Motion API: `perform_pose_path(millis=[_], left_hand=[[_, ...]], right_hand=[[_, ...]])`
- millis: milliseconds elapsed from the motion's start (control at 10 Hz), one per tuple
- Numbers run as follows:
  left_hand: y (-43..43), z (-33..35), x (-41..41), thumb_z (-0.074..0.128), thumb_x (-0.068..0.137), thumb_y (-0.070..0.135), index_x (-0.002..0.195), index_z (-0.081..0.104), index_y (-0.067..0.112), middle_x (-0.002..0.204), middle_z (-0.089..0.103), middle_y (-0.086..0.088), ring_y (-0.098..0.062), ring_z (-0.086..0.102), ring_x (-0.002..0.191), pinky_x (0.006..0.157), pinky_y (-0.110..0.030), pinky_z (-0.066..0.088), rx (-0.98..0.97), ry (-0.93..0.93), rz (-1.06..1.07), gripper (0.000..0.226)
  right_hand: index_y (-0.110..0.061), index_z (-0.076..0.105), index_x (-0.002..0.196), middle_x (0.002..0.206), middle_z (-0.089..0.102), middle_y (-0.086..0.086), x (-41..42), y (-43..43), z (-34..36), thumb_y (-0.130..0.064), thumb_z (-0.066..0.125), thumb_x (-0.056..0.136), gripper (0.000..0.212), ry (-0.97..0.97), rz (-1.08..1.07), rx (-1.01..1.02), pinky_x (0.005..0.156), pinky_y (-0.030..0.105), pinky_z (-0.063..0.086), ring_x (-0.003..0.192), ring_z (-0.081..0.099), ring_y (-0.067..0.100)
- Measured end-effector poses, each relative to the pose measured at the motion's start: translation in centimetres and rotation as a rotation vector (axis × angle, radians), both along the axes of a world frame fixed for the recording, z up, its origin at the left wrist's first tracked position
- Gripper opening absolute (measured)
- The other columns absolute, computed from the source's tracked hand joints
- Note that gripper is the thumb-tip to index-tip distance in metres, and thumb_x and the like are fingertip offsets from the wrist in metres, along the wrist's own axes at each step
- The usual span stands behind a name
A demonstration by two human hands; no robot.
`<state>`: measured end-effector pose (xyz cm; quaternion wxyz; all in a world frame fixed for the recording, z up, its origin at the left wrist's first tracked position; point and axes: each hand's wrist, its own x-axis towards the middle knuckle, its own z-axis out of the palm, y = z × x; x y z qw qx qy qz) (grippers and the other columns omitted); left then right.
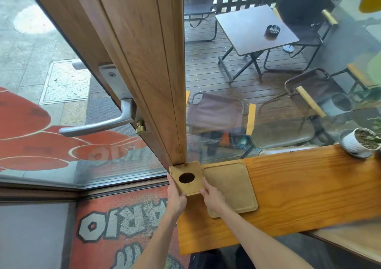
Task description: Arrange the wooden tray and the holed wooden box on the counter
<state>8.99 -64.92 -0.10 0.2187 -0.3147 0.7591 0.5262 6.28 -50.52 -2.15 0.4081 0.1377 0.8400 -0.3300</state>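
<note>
A square wooden box [188,170] with a round hole in its top stands at the far left corner of the orange wooden counter [309,192], against the wooden door post. My left hand [176,198] grips its left side and my right hand [212,198] grips its right near corner. Right beside the box lies a flat wooden tray [231,188] with rounded corners, touching or almost touching the box, its far edge at the window glass. My right hand and wrist lie over the tray's left edge.
A white pot [356,145] with soil stands at the counter's far right. The glass window runs along the counter's back edge, and the door post [165,83] with a metal handle [99,124] rises at the left. Beyond the glass are patio chairs and a table.
</note>
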Motion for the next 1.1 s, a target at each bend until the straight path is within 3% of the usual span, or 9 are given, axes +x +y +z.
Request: perform_pose_path(millis=[200,300,400,500,700,900,1000,1100], left_hand=[[-0.4,-1.4,0.1,0.054,0.091,-0.006,0.156,-0.016,0.02,0.156,0.03,-0.011,-0.028,0.031,0.144,0.116,-0.039,0.029,0.006,0.008,-0.009,0.099],[-0.7,-2.0,0.2,0.056,0.089,-0.003,0.156,-0.015,0.024,0.151,0.037,-0.012,-0.032,0.036,0.141,0.117,-0.049,0.034,-0.007,0.031,-0.047,0.102],[-0.3,-1.4,0.1,0.057,0.091,-0.002,0.157,-0.013,0.02,0.16,0.021,-0.014,-0.033,0.023,0.148,0.12,-0.048,0.027,-0.082,0.03,-0.082,0.098],[0.6,-1.6,0.8,0.048,0.094,-0.008,0.158,-0.003,0.024,0.166,-0.012,-0.015,-0.041,-0.004,0.152,0.121,-0.055,0.018,-0.35,0.048,-0.221,0.088],[0.3,-2.3,1.0,0.048,0.099,0.005,0.158,0.002,0.025,0.167,-0.012,-0.011,-0.039,0.008,0.151,0.118,-0.055,0.026,-0.589,0.009,-0.465,0.078],[-0.2,-0.3,-0.8,0.049,0.101,0.023,0.157,0.01,0.023,0.167,-0.005,-0.013,-0.039,0.002,0.153,0.121,-0.058,0.016,-0.639,-0.132,-0.584,0.069],[-1.1,1.7,-1.9,0.048,0.1,0.024,0.156,0.015,0.028,0.168,-0.003,-0.008,-0.04,-0.002,0.153,0.12,-0.063,0.011,-0.557,-0.211,-0.592,0.065],[-1.9,2.9,-1.8,0.041,0.102,0.026,0.156,0.014,0.035,0.168,0.002,-0.004,-0.039,-0.006,0.153,0.12,-0.065,0.007,-0.551,-0.238,-0.589,0.061]], right_hand=[[-0.039,0.025,0.152,0.148,0.05,-0.004,-0.5,-0.1,0.7,-0.036,0.043,0.101,0.055,0.005,-0.001,-0.004,0.116,0.052,0.033,0.139,0.044,0.024],[-0.037,0.019,0.154,0.149,0.05,-0.002,-0.3,-0.3,1.2,-0.037,0.041,0.102,0.057,0.019,0.046,0.026,0.115,0.051,0.034,0.138,0.044,0.024],[-0.034,0.001,0.156,0.157,0.036,0.0,-0.2,-0.7,2.5,-0.035,0.04,0.102,0.067,0.166,0.215,0.182,0.119,0.053,0.026,0.146,0.031,0.027],[-0.039,-0.009,0.154,0.167,0.003,0.002,0.2,-0.8,3.7,-0.04,0.036,0.103,0.068,0.326,0.476,0.298,0.122,0.055,0.009,0.154,0.001,0.031],[-0.048,-0.015,0.15,0.166,-0.003,0.004,0.5,0.0,3.9,-0.046,0.028,0.103,0.063,0.317,0.603,0.395,0.12,0.061,0.002,0.15,-0.014,0.04],[-0.055,-0.011,0.148,0.166,0.001,0.004,-1.0,0.2,4.5,-0.053,0.036,0.099,0.068,0.169,0.625,0.341,0.119,0.063,0.003,0.149,-0.006,0.047],[-0.055,-0.006,0.149,0.167,0.002,0.002,-1.8,1.3,5.2,-0.057,0.039,0.096,0.069,0.151,0.65,0.291,0.118,0.064,0.007,0.15,0.003,0.044],[-0.044,0.003,0.154,0.166,0.011,0.001,-1.4,3.5,5.5,-0.055,0.038,0.097,0.067,0.162,0.64,0.3,0.12,0.062,0.008,0.152,0.009,0.036]])
